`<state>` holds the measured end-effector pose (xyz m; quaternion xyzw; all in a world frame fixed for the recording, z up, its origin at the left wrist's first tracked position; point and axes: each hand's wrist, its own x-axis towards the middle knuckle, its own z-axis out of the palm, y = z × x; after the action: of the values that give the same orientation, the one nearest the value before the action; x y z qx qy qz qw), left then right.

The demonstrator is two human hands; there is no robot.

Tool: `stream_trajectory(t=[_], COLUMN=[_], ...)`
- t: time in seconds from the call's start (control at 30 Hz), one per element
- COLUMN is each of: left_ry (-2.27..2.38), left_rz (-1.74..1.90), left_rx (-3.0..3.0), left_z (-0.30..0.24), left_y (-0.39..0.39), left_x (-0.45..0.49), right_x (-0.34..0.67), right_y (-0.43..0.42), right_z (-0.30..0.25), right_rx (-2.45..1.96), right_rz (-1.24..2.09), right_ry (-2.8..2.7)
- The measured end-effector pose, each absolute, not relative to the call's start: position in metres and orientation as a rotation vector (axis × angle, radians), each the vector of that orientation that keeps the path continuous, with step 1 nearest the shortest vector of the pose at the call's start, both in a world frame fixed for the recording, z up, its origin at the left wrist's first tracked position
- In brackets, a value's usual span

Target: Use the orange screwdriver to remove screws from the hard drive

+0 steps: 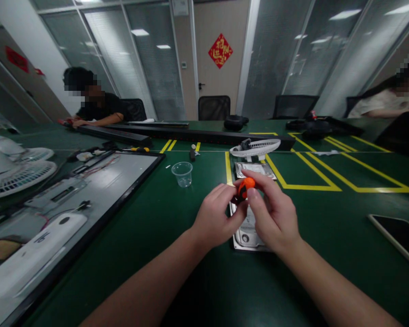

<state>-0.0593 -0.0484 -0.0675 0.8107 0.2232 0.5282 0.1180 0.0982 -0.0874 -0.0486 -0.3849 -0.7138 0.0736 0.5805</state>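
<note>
Both hands meet above a silver hard drive that lies flat on the green table. My right hand pinches the orange and black handle of a small screwdriver, held upright over the drive. My left hand is curled, its fingertips touching the tool's lower part. The screwdriver's tip is hidden behind my fingers. A second silver plate lies just beyond the hands.
A clear plastic cup stands left of the hands. A white fan grille sits behind. A large framed panel with parts fills the left. A tablet lies at right. Two other people sit at the far side.
</note>
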Motion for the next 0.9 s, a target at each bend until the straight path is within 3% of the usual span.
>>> stream_trajectory(t=[0.9], left_ry=[0.666], left_rz=[1.556], left_rx=[2.361], left_z=[-0.0710], left_y=[-0.0468], left_x=[-0.0600], right_x=[0.0968], right_y=[-0.0838], right_z=[-0.0520], right_rx=[-0.898], right_rz=[0.144], right_ry=[-1.600])
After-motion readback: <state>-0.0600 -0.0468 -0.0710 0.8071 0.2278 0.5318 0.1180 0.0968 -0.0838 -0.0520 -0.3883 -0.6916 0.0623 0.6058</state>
